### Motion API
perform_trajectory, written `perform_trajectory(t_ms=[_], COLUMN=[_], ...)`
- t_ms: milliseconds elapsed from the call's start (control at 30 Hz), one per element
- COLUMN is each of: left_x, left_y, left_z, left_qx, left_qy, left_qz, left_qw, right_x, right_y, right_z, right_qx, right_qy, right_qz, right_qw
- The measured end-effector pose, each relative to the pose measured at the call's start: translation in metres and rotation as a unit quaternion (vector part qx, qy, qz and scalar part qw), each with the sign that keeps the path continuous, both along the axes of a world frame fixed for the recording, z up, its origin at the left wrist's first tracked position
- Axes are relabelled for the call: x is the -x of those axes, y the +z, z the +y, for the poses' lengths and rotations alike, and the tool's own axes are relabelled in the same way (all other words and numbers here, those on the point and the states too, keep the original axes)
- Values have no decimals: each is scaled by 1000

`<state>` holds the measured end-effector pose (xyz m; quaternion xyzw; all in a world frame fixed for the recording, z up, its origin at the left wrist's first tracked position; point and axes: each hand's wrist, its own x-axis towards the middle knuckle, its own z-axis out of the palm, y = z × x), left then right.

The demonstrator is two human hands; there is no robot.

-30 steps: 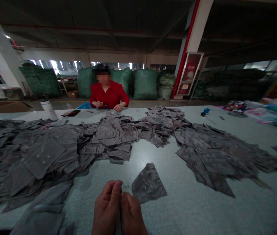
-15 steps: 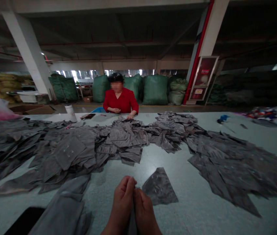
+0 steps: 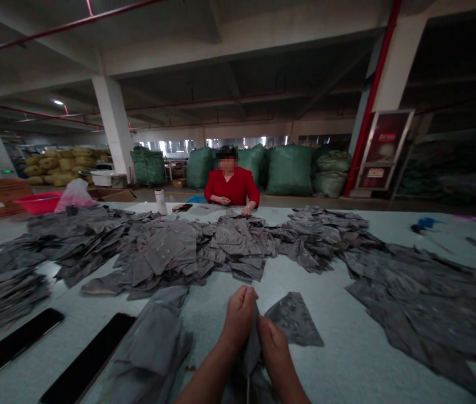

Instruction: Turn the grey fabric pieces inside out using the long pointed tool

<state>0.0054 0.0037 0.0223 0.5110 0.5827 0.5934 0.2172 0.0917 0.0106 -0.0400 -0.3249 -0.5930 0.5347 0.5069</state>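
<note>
Between my two hands hangs a piece of grey fabric (image 3: pixel 253 349), running down toward the table's near edge. My left hand (image 3: pixel 240 313) is closed on its upper end, fingers curled. Lower on the right, my right hand (image 3: pixel 275 342) pinches the same fabric along its side. A thin pale strip shows below the hands; I cannot make out what it is. Just beyond my right hand a single grey fabric panel (image 3: pixel 296 320) lies flat. To the left of my forearm rests a bundle of folded grey cloth (image 3: pixel 149 336).
Two black phones (image 3: pixel 88 359) (image 3: pixel 14 342) lie at the near left. Heaps of grey fabric pieces (image 3: pixel 170 247) spread across the table (image 3: pixel 208 314), with another pile (image 3: pixel 427 297) at right. A person in red (image 3: pixel 233 187) sits opposite, near a white bottle (image 3: pixel 160 202).
My view has swung left and up, so things appear farther right and both phones show. My hands have come slightly apart, with more of the held fabric visible between them.
</note>
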Motion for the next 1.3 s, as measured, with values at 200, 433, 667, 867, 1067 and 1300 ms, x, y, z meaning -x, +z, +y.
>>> perform_trajectory(t_ms=[200,433,667,867,1067,1300], left_x=[-1,-2,-2,7,33,67], left_y=[0,4,9,-1,-22,-30], left_z=[1,-4,-8,-20,-52,-56], left_qx=[-13,-20,-30,-6,50,58], left_qy=[24,40,32,-1,-3,83], left_qz=[24,35,34,28,27,31], left_qw=[999,998,998,1000,998,994], right_x=[-2,-3,10,9,-17,-15], right_y=[3,13,15,-4,-31,-30], right_z=[-3,-9,-14,-29,-39,-25], right_qx=[-11,-15,-25,-4,60,88], right_qy=[-7,-42,-86,-83,-90,-83], right_qz=[-3,-16,-3,18,29,42], right_qw=[1000,999,996,996,994,992])
